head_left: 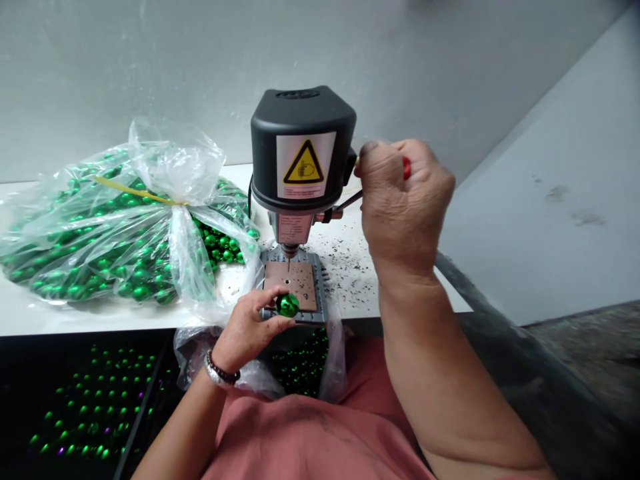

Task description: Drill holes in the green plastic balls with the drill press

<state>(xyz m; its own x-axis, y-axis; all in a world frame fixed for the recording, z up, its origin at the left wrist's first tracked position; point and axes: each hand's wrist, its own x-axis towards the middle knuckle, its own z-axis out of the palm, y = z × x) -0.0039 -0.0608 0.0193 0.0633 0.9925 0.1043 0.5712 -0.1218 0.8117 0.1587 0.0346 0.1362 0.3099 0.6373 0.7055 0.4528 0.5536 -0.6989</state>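
Observation:
Between the thumb and fingers of my left hand [253,325] is a shiny green ball [287,305]. I hold it just in front of the drill press's base, near the front edge of a brown board [303,277]. The drill bit [289,264] points down above that board, behind the ball and apart from it. My right hand [407,193] is raised beside the black drill press head [303,120], closed around a lever handle [407,168] whose red end shows between the fingers. A metal rod [350,199] runs from the press toward this hand.
A tied clear plastic bag [175,247] full of green balls lies left of the press. Dark shavings [350,267] litter the white table [125,321]. Below the table edge, an open plastic bag [333,360] holds green balls. More green balls [95,400] show at lower left.

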